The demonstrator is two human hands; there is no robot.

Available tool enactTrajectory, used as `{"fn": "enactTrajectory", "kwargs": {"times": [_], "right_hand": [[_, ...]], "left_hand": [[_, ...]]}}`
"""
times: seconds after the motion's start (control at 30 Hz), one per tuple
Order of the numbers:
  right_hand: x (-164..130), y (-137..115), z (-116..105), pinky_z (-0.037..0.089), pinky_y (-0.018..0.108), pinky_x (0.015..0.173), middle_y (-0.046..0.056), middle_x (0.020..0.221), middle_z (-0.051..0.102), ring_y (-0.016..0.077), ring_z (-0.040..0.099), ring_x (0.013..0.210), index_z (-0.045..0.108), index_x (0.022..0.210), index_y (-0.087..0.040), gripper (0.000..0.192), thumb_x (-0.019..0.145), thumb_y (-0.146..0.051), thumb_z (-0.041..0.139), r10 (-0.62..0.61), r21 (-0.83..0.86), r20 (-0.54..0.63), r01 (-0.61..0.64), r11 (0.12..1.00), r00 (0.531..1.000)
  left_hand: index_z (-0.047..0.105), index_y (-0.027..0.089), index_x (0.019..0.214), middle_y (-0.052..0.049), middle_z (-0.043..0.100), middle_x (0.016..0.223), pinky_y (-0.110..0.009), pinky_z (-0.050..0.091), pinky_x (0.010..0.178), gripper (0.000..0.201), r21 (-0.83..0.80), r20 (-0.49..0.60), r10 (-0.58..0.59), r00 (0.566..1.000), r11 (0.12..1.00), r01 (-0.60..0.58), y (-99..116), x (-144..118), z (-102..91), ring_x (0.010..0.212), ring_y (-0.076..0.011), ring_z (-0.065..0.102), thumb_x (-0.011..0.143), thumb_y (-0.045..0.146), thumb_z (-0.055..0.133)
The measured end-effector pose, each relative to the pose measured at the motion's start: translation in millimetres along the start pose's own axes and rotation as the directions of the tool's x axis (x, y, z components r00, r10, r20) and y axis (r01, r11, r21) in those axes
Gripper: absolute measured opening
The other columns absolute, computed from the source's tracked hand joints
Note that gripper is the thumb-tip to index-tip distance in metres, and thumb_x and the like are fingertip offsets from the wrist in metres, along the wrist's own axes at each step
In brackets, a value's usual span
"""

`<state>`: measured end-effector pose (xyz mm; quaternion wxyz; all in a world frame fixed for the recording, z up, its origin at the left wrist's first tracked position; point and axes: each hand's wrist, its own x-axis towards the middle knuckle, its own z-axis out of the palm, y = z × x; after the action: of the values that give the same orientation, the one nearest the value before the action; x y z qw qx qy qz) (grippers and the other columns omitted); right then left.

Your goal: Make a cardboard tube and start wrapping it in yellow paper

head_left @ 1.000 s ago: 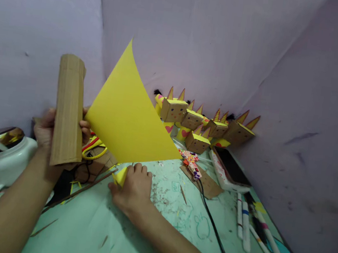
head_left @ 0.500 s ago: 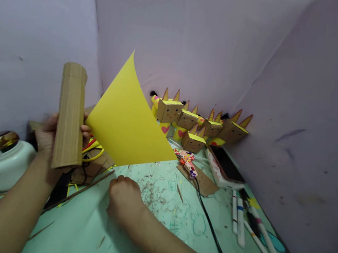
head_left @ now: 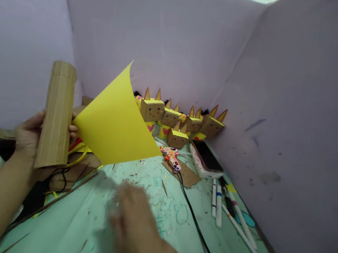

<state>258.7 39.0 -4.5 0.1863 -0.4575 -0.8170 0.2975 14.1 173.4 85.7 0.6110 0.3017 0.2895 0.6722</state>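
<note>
While the left hand (head_left: 28, 138) at nine o'clock clamps the upright cardboard roll (head_left: 56, 114) and yellow paper sheet (head_left: 116, 126), the right hand (head_left: 132, 220), blurred at six o'clock over the table (head_left: 83, 222), hides its grip.

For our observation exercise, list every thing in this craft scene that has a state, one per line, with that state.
Left hand: fingers closed on the cardboard roll and yellow paper.
Cardboard roll: held upright, off the table.
Yellow paper sheet: held up, curved, top corner curling.
Right hand: motion-blurred, low over the table; grip unclear.
Cardboard box figures: grouped against the back wall.
Phone: lying flat, screen dark.
Markers: lying flat, capped.
Black cable: trailing across the table.
</note>
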Motion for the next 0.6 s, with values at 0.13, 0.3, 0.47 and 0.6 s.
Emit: {"fn": "enactTrajectory", "kwargs": {"times": [0.13, 0.3, 0.47, 0.6], "right_hand": [[-13.1, 31.1, -29.1, 0.010, 0.058, 0.112, 0.035, 0.147, 0.017, 0.0414, 0.011, 0.140, 0.026, 0.139, 0.013, 0.070, 0.092, -0.037, 0.043, 0.485, -0.272, -0.237, -0.537, 0.799, 0.842], [-31.8, 20.8, -21.2, 0.017, 0.040, 0.115, 0.011, 0.149, 0.035, 0.0240, 0.027, 0.139, 0.045, 0.138, -0.016, 0.052, 0.094, -0.044, 0.040, -0.116, -0.049, 0.163, 0.126, 0.991, 0.980], [-17.9, 31.2, -35.9, 0.010, 0.045, 0.115, 0.019, 0.150, 0.028, 0.0266, 0.017, 0.142, 0.039, 0.139, -0.004, 0.053, 0.095, -0.033, 0.039, 0.104, -0.187, -0.093, -0.120, 0.975, 0.990], [-3.2, 40.3, -39.4, 0.008, 0.056, 0.112, 0.035, 0.148, 0.010, 0.0400, 0.003, 0.140, 0.024, 0.139, 0.014, 0.075, 0.093, -0.043, 0.041, 0.336, -0.269, -0.152, -0.366, 0.891, 0.930]], "left_hand": [[0.059, 0.003, 0.102, -0.014, 0.064, 0.067, -0.034, 0.056, 0.040, 0.053, 0.067, -0.046, -0.020, 0.999, 0.998, 0.023, 1.9, -0.6, 22.1, 0.048, -0.0224, 0.063, 0.084, 0.041, 0.026], [0.059, 0.004, 0.103, -0.013, 0.064, 0.066, -0.037, 0.057, 0.042, 0.055, 0.128, -0.041, -0.033, 0.999, 0.991, 0.038, -9.1, -3.1, 38.9, 0.047, -0.0226, 0.063, 0.086, 0.036, 0.018], [0.060, 0.002, 0.098, -0.015, 0.064, 0.063, -0.038, 0.056, 0.039, 0.058, 0.163, -0.015, -0.018, 1.000, 0.986, 0.020, -3.2, -2.3, 46.0, 0.045, -0.0240, 0.063, 0.087, 0.036, 0.014], [0.059, 0.004, 0.099, -0.012, 0.065, 0.065, -0.033, 0.055, 0.038, 0.061, 0.141, 0.005, 0.044, 0.999, 0.989, -0.045, 6.0, -0.8, 50.6, 0.045, -0.0211, 0.063, 0.089, 0.037, 0.009]]}}
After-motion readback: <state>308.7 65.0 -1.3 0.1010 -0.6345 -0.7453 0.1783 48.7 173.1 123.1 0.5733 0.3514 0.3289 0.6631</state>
